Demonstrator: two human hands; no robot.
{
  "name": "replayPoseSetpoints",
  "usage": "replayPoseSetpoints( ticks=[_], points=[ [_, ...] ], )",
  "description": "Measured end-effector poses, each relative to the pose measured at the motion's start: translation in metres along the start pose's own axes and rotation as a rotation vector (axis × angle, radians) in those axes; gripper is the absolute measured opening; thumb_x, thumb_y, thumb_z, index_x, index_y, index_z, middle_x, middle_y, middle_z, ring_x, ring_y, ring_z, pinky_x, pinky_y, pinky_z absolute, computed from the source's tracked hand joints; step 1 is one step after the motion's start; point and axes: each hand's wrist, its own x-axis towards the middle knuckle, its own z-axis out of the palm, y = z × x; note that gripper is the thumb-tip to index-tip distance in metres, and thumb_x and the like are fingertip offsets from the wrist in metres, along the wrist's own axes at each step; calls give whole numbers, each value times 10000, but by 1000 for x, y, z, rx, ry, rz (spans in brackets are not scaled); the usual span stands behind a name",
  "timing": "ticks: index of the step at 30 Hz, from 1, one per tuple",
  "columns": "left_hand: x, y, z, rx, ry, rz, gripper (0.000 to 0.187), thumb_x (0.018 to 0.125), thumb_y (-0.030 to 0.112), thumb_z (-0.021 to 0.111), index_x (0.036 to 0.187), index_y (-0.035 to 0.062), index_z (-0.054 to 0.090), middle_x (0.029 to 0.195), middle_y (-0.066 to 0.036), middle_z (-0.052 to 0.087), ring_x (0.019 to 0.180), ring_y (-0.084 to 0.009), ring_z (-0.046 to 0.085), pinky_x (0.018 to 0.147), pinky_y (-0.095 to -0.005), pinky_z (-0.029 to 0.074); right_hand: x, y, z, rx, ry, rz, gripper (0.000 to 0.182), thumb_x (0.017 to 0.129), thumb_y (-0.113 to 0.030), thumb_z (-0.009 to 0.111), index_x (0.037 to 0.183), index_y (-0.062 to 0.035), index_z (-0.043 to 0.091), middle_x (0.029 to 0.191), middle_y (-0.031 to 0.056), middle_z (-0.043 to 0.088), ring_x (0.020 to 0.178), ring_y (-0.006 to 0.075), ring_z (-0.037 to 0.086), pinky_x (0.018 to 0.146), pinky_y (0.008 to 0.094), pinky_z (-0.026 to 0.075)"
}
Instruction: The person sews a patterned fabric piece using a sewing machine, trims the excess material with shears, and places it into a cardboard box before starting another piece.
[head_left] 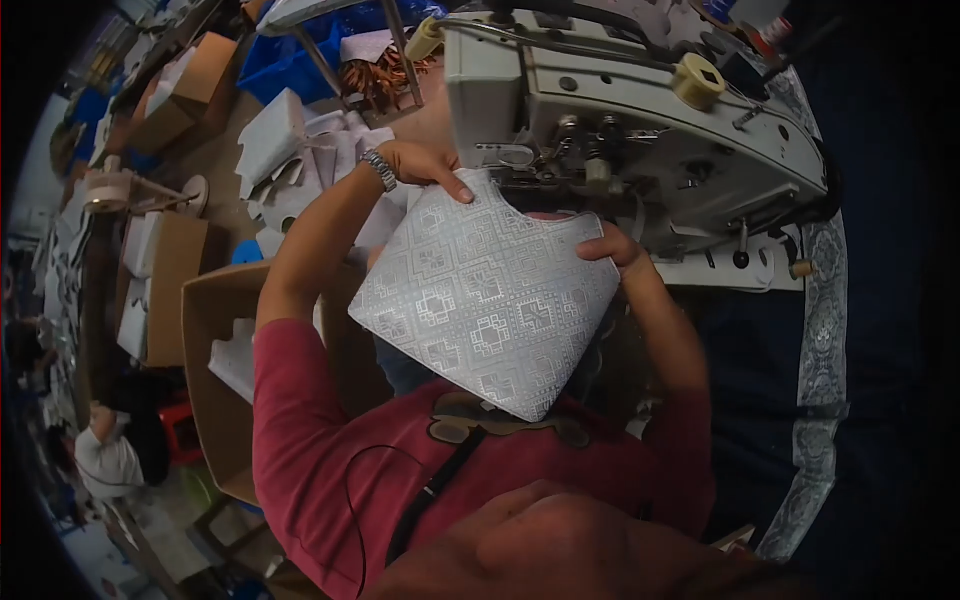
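I hold a stiff silver-grey patterned fabric panel (480,295) with a curved notch along its top edge, tilted in front of my chest. My left hand (425,165), with a metal watch on its wrist, pinches the panel's upper left corner. My right hand (612,245) grips the upper right corner. Both hands sit just in front of a white industrial sewing machine (640,110), whose needle area lies right behind the panel's top edge.
An open cardboard box (215,350) with white pieces stands at my left. Several white cut pieces (290,150) are piled beyond it. A patterned fabric strip (822,340) runs down the dark table on the right. Another person (110,455) sits at the lower left.
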Motion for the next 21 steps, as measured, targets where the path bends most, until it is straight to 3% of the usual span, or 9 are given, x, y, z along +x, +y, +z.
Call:
replayPoseSetpoints(
  ticks=[3,5,11,14,16,21],
  points=[
    [9,-14,-14,33,2,60,424,850,254,802,1058,-99,697,989,-137,740,861,-186,708,785,-291,561,-1,5,-7,54,-45,-12,846,757,-153,722,1490,68,365,1460,217,495,1304,311,538,1131,398,374],
    [11,-20,-16,32,3,82,416,847,258,804,1044,-94,703,966,-134,744,831,-181,712,757,-286,567,-3,7,-9,66,41,-6,831,745,-147,723,1472,74,388,1436,218,516,1298,324,541,1123,412,386],
    [8,-20,-17,107,-10,32,395,854,310,797,954,-63,715,853,-73,733,698,-126,686,622,-259,533,-6,13,-25,216,-9,122,817,687,-52,707,1440,83,420,1368,248,568,1250,368,580,1089,449,434],
    [-4,-21,3,121,128,173,349,880,346,773,889,3,707,741,11,664,603,-63,591,535,-228,447,-7,20,-37,230,2,168,798,669,-15,688,1420,91,443,1336,263,588,1224,384,597,1077,457,451],
    [-14,-19,22,118,488,207,286,917,332,739,819,76,658,671,69,567,551,-26,476,495,-207,353,-8,21,-42,224,1,169,793,663,-7,684,1415,93,450,1328,263,593,1220,386,599,1073,456,455],
    [-25,9,54,5,607,72,247,949,254,700,776,113,594,664,79,536,549,-20,441,503,-200,328,-2,16,-36,195,-29,169,801,648,9,677,1413,89,455,1341,265,583,1221,388,598,1060,457,467]
  ],
)
